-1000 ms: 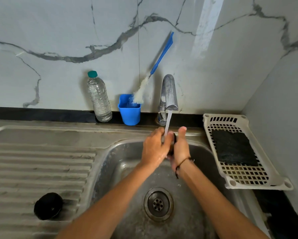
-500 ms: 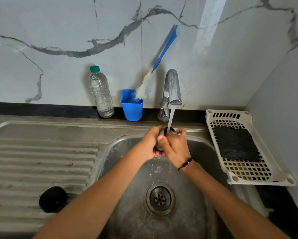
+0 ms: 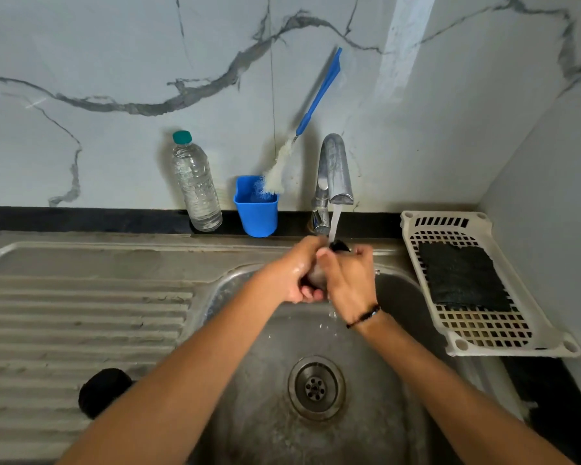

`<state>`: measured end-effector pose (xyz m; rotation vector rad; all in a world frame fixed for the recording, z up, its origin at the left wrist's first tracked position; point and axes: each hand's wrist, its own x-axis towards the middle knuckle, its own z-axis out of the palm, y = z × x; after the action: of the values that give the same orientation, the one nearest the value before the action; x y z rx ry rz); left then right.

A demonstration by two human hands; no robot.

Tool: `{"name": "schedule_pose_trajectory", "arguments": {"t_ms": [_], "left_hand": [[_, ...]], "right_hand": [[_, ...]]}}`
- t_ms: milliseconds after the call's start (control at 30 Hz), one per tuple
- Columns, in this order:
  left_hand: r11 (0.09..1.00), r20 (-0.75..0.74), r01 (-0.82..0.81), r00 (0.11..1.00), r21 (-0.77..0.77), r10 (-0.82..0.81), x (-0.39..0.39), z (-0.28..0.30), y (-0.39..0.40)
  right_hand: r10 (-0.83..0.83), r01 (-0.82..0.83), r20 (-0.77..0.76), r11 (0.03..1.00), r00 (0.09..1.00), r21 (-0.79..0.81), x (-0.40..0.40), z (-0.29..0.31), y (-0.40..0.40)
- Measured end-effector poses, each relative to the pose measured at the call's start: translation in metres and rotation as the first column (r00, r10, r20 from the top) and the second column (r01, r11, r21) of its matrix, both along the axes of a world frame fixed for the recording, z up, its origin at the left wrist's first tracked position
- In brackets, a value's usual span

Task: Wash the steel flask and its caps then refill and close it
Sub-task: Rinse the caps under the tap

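One black cap point(image 3: 104, 392) lies on the drainboard point(image 3: 81, 317), apart from the work. Over the sink point(image 3: 366, 414), left hand point(image 3: 294, 276) and right hand point(image 3: 348, 280) grip a small steel piece point(image 3: 316, 278), fingers curled round it, under the running tap point(image 3: 334, 169). Washing underway; flask not visible; refilling and closing outstanding.

Steel drainboard point(image 3: 81, 297) with black cap point(image 3: 102, 391); black counter point(image 3: 81, 219) under bottle point(image 3: 195, 186), blue cup point(image 3: 257, 214), white basket point(image 3: 477, 344).

Both hands' fingers point(image 3: 311, 292) hide most of the cap point(image 3: 339, 245).
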<state>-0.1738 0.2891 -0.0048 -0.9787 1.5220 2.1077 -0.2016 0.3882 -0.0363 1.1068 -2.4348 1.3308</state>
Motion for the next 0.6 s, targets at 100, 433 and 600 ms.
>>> {"name": "schedule_pose_trajectory", "arguments": {"t_ms": [100,433,600], "left_hand": [[0.991,0.095,0.132,0.986,0.033,-0.135,0.005,-0.001,-0.008],[0.714,-0.565,-0.378,0.824,-0.59,-0.031,0.001,-0.054,0.03],[0.975,-0.171,-0.17,0.975,-0.145,0.145,-0.011,-0.014,0.01]], "right_hand": [[0.296,-0.234,-0.482,0.954,0.825,0.185,-0.011,-0.011,0.015],[0.098,0.388,0.95,0.897,0.296,-0.213,-0.015,0.0,-0.015],[-0.045,0.166,0.505,0.966,0.862,-0.197,0.006,-0.016,-0.013]]}}
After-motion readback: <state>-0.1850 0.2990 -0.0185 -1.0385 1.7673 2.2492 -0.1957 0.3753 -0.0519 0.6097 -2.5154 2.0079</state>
